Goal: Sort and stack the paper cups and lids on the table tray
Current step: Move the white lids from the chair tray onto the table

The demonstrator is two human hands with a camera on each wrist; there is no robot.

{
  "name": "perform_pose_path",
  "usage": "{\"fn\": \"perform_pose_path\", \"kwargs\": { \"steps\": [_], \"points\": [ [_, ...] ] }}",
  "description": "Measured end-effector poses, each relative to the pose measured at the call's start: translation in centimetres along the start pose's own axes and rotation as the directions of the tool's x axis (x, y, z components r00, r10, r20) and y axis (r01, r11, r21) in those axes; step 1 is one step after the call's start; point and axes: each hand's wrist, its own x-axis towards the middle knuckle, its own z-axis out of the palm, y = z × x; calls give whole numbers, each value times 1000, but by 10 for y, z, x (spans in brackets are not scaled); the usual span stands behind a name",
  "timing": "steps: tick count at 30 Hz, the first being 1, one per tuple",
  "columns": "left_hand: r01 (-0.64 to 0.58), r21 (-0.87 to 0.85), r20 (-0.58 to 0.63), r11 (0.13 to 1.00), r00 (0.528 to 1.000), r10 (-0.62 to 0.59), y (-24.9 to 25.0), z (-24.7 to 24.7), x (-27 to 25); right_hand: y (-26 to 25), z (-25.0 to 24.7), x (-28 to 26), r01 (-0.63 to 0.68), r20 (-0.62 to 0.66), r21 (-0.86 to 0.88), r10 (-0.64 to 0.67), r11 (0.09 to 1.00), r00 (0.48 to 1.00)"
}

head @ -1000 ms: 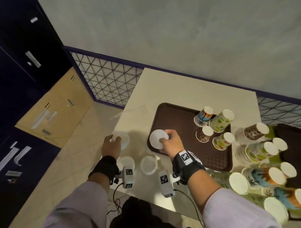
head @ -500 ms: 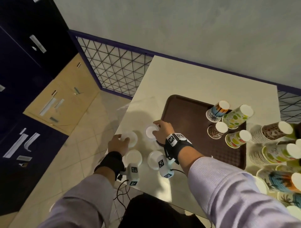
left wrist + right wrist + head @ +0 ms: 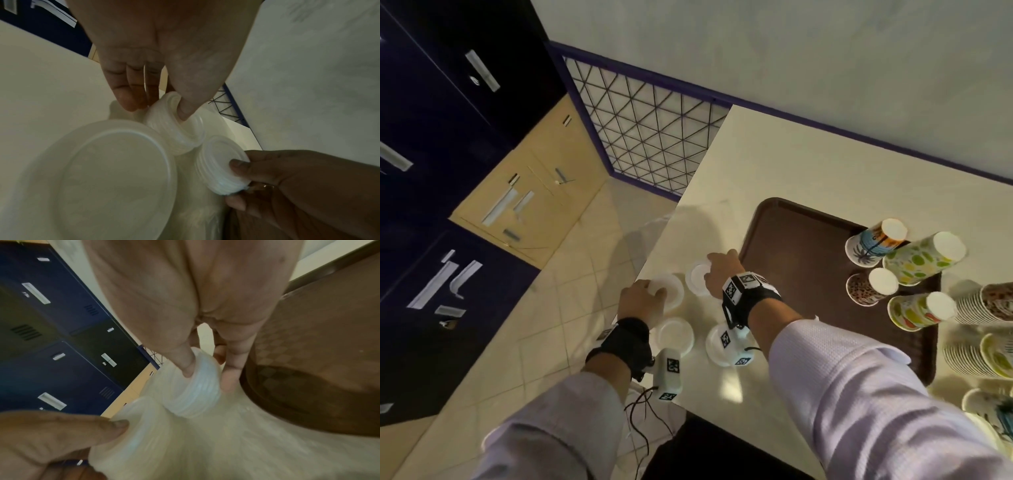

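Status: partly complete. Four inverted paper cups (image 3: 907, 267) stand on the brown tray (image 3: 791, 246); further cup stacks (image 3: 983, 329) remain on the table (image 3: 825, 171) beside it. No lids are on the tray. Four lid stacks sit on the table left of the tray. The left hand (image 3: 640, 301) grips one lid stack (image 3: 174, 126); the right hand (image 3: 722, 270) grips another (image 3: 197, 386).

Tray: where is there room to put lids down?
The tray is bare on its left part, between its left rim and the upturned cups. Its right side is crowded with cups, and more cup stacks sit beside it.
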Motion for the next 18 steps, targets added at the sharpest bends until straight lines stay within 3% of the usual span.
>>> {"fn": "perform_pose_path", "kwargs": {
  "steps": [6, 10, 13, 18],
  "points": [
    [18, -72, -5, 997, 1000, -18, 0, -5, 1, -11, 9, -7, 47, -101, -156, -63, 987, 993],
    [31, -125, -51, 992, 998, -37, 2, -20, -9, -11, 10, -15, 44, -148, -164, -69, 986, 987],
    [-22, -141, -146, 990, 989, 1, 18, -36, -31, -11, 0, -33, 21, -201, -30, -27, 999, 979],
    [-287, -258, -292, 922, 933, 209, 65, -63, -84, -4, -35, -94, 125, -358, 343, 7, 931, 934]
  ]
}}
